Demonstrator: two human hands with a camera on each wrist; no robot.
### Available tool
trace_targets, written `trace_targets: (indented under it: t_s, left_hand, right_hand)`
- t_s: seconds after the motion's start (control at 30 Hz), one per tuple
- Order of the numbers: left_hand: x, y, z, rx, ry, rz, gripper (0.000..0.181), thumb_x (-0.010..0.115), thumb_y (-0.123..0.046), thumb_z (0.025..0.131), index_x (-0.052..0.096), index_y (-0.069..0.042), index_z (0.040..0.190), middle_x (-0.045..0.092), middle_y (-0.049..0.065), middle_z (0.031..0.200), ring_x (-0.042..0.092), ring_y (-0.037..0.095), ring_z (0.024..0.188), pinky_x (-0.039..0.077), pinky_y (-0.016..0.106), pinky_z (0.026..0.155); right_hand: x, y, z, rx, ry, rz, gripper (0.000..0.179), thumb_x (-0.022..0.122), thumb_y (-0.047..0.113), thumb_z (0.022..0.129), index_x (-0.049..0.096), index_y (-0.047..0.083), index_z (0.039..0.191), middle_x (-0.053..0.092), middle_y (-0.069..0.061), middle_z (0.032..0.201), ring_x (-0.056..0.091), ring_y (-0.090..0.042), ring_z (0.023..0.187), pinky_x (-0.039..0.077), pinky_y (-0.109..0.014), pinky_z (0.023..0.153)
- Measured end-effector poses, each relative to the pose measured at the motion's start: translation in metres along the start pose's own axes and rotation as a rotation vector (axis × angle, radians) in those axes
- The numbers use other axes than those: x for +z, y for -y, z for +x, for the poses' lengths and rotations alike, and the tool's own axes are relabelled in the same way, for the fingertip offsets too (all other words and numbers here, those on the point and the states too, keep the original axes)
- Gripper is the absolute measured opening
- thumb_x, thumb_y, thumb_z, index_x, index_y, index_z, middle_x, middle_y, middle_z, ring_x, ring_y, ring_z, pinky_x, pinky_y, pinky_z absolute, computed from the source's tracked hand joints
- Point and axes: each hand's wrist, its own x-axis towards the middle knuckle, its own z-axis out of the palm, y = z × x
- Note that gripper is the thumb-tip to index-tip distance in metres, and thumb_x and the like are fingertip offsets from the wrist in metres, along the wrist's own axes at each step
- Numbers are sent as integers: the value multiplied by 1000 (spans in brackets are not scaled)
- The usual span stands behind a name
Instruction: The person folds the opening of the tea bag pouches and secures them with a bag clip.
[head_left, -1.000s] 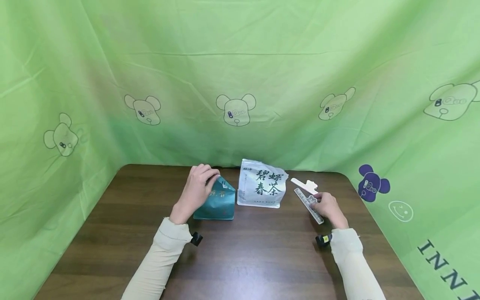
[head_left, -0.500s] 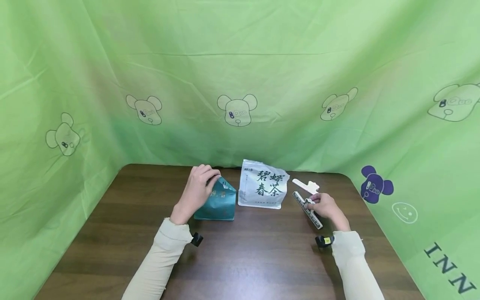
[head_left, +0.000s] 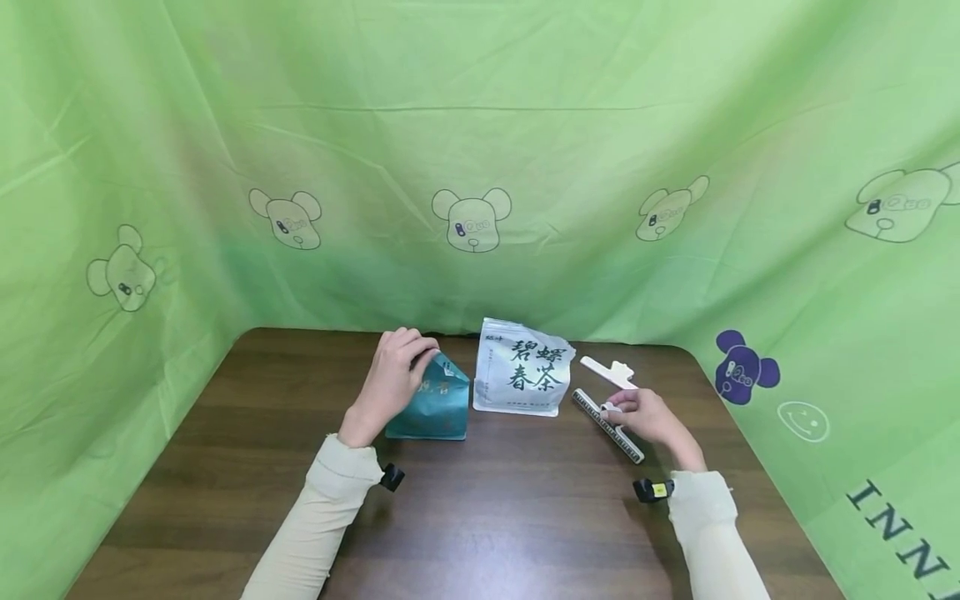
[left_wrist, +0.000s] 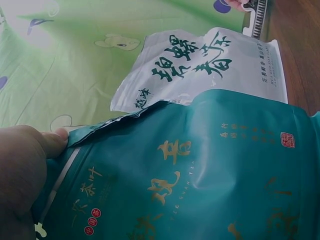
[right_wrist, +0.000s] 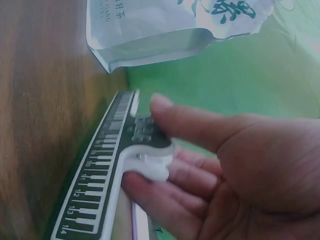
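My left hand (head_left: 392, 373) pinches the top edge of a teal tea bag (head_left: 437, 410). In the left wrist view, the thumb presses on the bag's upper corner, and gold characters run across its front. My right hand (head_left: 651, 417) holds a long bag clip (head_left: 587, 405) by its handle tabs. Close up in the right wrist view, this clip (right_wrist: 95, 185) has a black-and-white piano-key pattern with ruler numbers; thumb and fingers lie on either side of the handle. A second clip (head_left: 598, 368), white, lies just behind it on the table.
A white tea bag (head_left: 498, 387) with dark green characters stands between the hands, beside the teal one. The wooden table (head_left: 480, 517) ends at a green cloth (head_left: 375, 275) hanging behind and at both sides.
My right hand has taken the piano-patterned clip by its handle, turned its patterned edge up and shifted it slightly left. My left hand stays on the teal bag.
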Motion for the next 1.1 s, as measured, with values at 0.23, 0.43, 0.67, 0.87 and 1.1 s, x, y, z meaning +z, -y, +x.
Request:
trace_targets:
  t_s: [0.23,0.43,0.67,0.87,1.1]
  left_hand:
    - [1,3,-2,7,-11,7,6,71,-6,94,76,-5,97,66,4,84,55,23,79,41,39,79]
    - [2,4,-1,20,-25,18,6,72,-7,93,77,-5,98,66,4,86,56,23,80,41,39,79]
    - [1,3,-1,17,-24,12,7,73,-6,93,77,-5,99,66,4,85,56,23,80,41,39,79]
    - [1,2,-1,9,-18,10,7,73,-6,93,77,-4,98,66,5,85,56,24,79,41,39,79]
    - [2,2,-2,3,-11,1,7,72,-7,94,77,-4,98,66,5,85,55,24,79,41,39,79]
  right_hand:
    - [2,7,-7,-192,120,25,38,74,9,93,63,-16,120,75,-21,102,71,-8,88,55,-21,77]
    - [3,20,-14,-240,198,18,43,73,13,94,63,-16,124,76,-19,105,72,-5,90,55,-21,80]
    - [19,32,-11,-301,231,3,38,74,15,94,68,-10,121,77,-16,106,74,-9,90,56,-23,79]
    - [45,39,2,-323,230,33,36,75,15,93,70,-8,120,76,-15,106,74,-11,90,56,-22,81]
    - [68,60,11,-339,178,127,32,75,13,93,70,-6,118,76,-17,106,72,-11,91,56,-23,82]
